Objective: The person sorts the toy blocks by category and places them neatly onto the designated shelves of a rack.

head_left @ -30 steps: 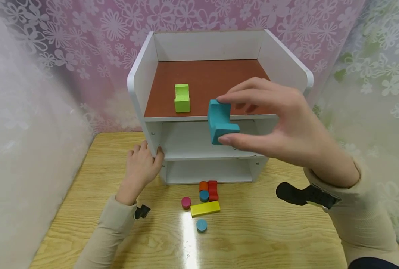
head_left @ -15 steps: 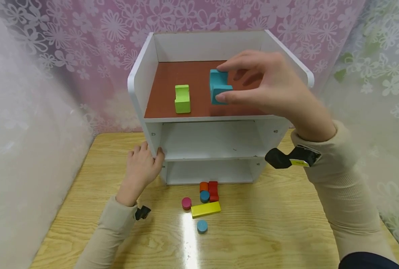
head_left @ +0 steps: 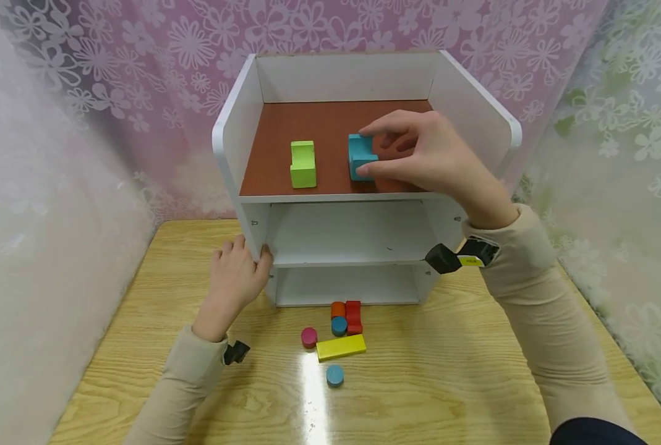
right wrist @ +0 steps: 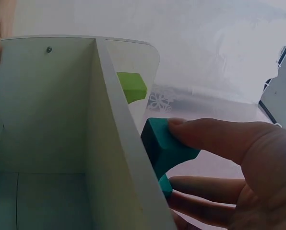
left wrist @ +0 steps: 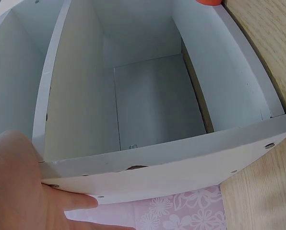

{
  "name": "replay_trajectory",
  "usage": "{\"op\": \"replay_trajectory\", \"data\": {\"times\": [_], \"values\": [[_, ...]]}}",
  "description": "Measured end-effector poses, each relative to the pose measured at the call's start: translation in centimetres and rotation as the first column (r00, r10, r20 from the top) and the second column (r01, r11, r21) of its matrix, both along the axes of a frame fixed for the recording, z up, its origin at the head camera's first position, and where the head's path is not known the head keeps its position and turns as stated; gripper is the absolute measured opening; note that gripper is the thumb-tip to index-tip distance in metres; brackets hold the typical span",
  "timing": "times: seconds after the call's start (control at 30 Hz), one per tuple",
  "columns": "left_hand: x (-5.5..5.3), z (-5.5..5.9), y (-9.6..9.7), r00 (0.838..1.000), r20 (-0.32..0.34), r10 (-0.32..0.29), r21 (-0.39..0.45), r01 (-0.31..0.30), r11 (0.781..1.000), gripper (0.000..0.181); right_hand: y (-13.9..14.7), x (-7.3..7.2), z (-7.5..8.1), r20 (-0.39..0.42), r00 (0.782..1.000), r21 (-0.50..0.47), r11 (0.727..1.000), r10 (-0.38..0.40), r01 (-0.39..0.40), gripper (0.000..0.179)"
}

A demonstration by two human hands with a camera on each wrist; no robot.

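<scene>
My right hand (head_left: 430, 151) pinches a teal block with a curved notch (head_left: 359, 159) between thumb and fingers, low over the brown top of the white shelf unit (head_left: 341, 198). In the right wrist view the teal block (right wrist: 167, 146) shows its notch, with the thumb on its near end. To its left on the same top stands a lime green notched block (head_left: 303, 165). My left hand (head_left: 237, 272) grips the front edge of the unit's left side wall. In the left wrist view, the left hand's (left wrist: 32, 191) thumb and fingers lie on either side of that panel.
On the wooden table (head_left: 447, 371) before the unit lie a yellow bar (head_left: 341, 347), a red notched block (head_left: 353, 317), an orange block (head_left: 337, 309), a magenta round block (head_left: 309, 337) and two blue round ones, one nearer the front (head_left: 334, 375). Raised walls edge the brown top.
My right hand has carried the teal block away from me over the brown top, then lowered it close to the surface. The left hand stays in place.
</scene>
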State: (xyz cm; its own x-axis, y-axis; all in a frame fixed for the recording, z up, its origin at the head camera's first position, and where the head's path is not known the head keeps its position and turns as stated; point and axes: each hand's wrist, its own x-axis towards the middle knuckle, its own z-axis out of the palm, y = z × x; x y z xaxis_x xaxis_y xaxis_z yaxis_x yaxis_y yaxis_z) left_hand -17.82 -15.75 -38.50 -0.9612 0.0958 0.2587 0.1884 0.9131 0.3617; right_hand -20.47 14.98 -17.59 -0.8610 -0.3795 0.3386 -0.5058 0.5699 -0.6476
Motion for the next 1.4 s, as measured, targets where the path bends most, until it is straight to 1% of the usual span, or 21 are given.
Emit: {"op": "replay_trajectory", "data": {"times": [0.13, 0.27, 0.57, 0.7, 0.8, 0.87, 1.0, 1.17, 1.3, 1.37, 1.4], "values": [[0.0, -0.1, -0.1, 1.0, -0.005, 0.0, 0.002, 0.0, 1.0, 0.056, 0.0, 0.0, -0.5, 0.012, 1.0, 0.011, 1.0, -0.005, 0.005, 0.046], [0.1, 0.0, -0.1, 1.0, 0.004, 0.0, -0.002, 0.0, 1.0, 0.057, 0.0, -0.1, -0.8, 0.007, 1.0, 0.014, 1.0, -0.003, 0.003, 0.048], [0.1, 0.1, -0.1, 1.0, 0.001, 0.0, 0.003, 0.0, 1.0, 0.057, 0.0, -0.4, -1.2, -0.047, 0.998, 0.02, 0.999, 0.031, -0.03, 0.049], [0.1, 0.1, -0.1, 1.0, 0.005, 0.0, 0.002, 0.0, 1.0, 0.057, 0.0, -0.3, -1.2, -0.049, 0.998, 0.033, 0.999, 0.043, -0.041, 0.05], [0.2, 0.0, -0.1, 1.0, 0.008, -0.002, 0.003, 0.001, 1.0, 0.057, 0.1, -0.2, -1.1, -0.078, 0.996, 0.038, 0.998, 0.053, -0.05, 0.05], [0.2, 0.0, -0.1, 1.0, 0.009, -0.001, 0.002, 0.001, 1.0, 0.057, 0.1, -0.2, -1.0, -0.122, 0.991, 0.038, 0.998, 0.062, -0.058, 0.047], [0.2, 0.1, -0.1, 1.0, 0.016, -0.001, 0.003, 0.001, 1.0, 0.057, 0.1, 0.2, -0.7, -0.223, 0.972, 0.033, 0.997, 0.071, -0.065, 0.041], [0.2, 0.1, 0.0, 1.0, 0.026, -0.004, 0.005, 0.003, 1.0, 0.057, -0.1, 1.2, -0.5, -0.311, 0.947, -0.009, 0.996, 0.08, -0.088, 0.035], [0.1, 0.1, 0.0, 1.0, 0.024, -0.005, 0.002, 0.005, 1.0, 0.057, -0.3, 2.0, -0.5, -0.41, 0.907, -0.063, 0.989, 0.094, -0.131, 0.029], [0.1, 0.1, 0.0, 1.0, 0.021, -0.006, 0.001, 0.006, 1.0, 0.056, -0.4, 2.5, -0.6, -0.456, 0.884, -0.082, 0.984, 0.104, -0.158, 0.027], [0.1, 0.1, 0.0, 1.0, 0.02, -0.006, 0.002, 0.006, 1.0, 0.056, -0.4, 2.7, -0.6, -0.482, 0.868, -0.08, 0.981, 0.118, -0.177, 0.026]]}}
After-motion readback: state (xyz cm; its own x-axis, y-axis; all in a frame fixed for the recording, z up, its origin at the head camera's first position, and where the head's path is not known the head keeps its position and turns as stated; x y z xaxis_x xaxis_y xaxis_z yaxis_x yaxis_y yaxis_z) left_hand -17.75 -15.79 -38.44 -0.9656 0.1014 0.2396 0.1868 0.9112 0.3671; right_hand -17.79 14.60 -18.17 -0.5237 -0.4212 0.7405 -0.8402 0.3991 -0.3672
